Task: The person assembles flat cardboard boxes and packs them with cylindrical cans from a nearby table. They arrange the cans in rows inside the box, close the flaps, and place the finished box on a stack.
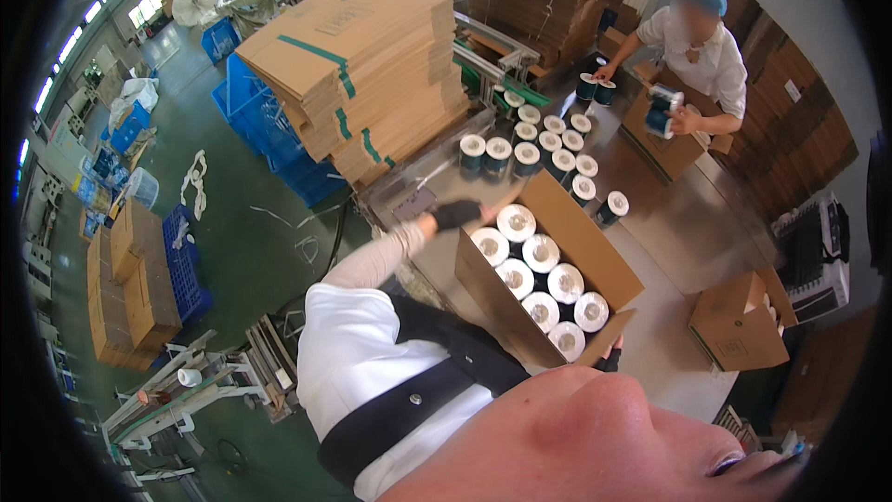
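An open cardboard box (487, 284) stands on the metal table in front of me. Two rows of white-topped rolls (565, 284) with dark sides stand upright inside it. My left hand (459, 215), in a black fingerless glove, is closed at the box's far end, fingertips against its edge. At the near end, my right hand (610, 356) grips beside the folded-out flap; most of it is hidden behind the cardboard. Beyond the box, several more rolls (550, 141) stand loose on the table.
A co-worker (715, 60) across the table holds a roll (662, 112) over another box (664, 144). Flat cartons (372, 65) are stacked high at left, by blue crates (297, 163). A smaller open box (741, 323) stands at right.
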{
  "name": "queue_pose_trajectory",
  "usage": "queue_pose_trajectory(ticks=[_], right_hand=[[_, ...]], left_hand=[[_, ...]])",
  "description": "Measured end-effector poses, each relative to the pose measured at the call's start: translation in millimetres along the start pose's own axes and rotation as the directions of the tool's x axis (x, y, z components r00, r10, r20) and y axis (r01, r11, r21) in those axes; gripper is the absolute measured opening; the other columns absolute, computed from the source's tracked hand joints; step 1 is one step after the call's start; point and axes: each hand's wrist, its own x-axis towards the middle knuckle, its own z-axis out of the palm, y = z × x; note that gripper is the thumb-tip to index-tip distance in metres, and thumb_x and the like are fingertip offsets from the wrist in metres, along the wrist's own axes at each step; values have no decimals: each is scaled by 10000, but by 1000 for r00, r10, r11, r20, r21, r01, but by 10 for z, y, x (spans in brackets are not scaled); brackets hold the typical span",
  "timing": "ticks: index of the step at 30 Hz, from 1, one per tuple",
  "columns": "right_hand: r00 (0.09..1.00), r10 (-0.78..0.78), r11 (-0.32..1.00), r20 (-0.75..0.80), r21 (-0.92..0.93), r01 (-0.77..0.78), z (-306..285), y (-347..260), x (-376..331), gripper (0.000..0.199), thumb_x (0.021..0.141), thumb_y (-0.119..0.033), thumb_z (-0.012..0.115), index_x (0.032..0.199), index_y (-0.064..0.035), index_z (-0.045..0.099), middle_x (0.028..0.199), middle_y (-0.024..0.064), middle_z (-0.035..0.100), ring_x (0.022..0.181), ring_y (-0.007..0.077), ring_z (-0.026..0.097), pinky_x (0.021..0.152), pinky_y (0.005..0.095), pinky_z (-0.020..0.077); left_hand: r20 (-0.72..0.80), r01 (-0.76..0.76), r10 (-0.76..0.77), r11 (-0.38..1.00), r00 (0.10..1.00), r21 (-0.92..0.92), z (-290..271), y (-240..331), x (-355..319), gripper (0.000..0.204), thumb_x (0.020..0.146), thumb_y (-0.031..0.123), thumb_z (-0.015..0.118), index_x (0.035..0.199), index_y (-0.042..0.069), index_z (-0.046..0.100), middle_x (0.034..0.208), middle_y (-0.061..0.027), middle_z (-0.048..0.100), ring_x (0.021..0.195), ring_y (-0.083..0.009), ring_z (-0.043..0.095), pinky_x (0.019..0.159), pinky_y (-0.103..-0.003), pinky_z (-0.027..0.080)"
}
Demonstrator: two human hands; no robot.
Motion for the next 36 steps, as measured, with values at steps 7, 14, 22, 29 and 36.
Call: queue_pose_trajectory(ticks=[7,14,22,29,36], right_hand=[[852,-314,559,419,-643,523,869,-897,854,499,846,-241,533,1291,-50,414,1365,236,356,1302,405,267,1053,551,175],[910,-149,908,-387,-418,-29,486,-287,1762,465,842,-351,557,1153,-15,478,1105,183,530,972,298,521,853,400,416],[916,-370,850,155,-341,401,782,-761,140,140,828,-136,591,883,-9,606,875,122,644,791,281,620,739,378,494],[950,-201,621,238,-719,312,507,-1259,295,186,808,-209,579,870,-35,598,809,114,616,768,302,578,833,452,403],[724,-409,742,555,-259,618,1044,-1843,54,273,761,-241,643,952,-53,592,966,166,572,908,345,527,781,426,418]], left_hand=[[289,-170,-61,688,955,706,444,822,-103,541,817,535,514,1005,34,592,948,-199,618,901,-353,608,771,-447,475],[24,-130,181,602,983,788,679,702,618,338,750,362,548,895,69,633,854,-152,629,830,-318,612,734,-442,471],[-923,39,-119,993,365,-112,524,-1152,598,357,914,365,423,836,51,573,797,-122,612,735,-249,580,658,-371,451],[68,518,-606,610,792,-600,1206,-684,332,470,913,506,387,956,81,583,827,-64,602,663,-146,550,555,-285,441],[402,516,-344,703,849,-490,2241,544,-525,410,865,372,539,1159,86,536,1143,-68,527,1001,-184,505,675,-359,490]])
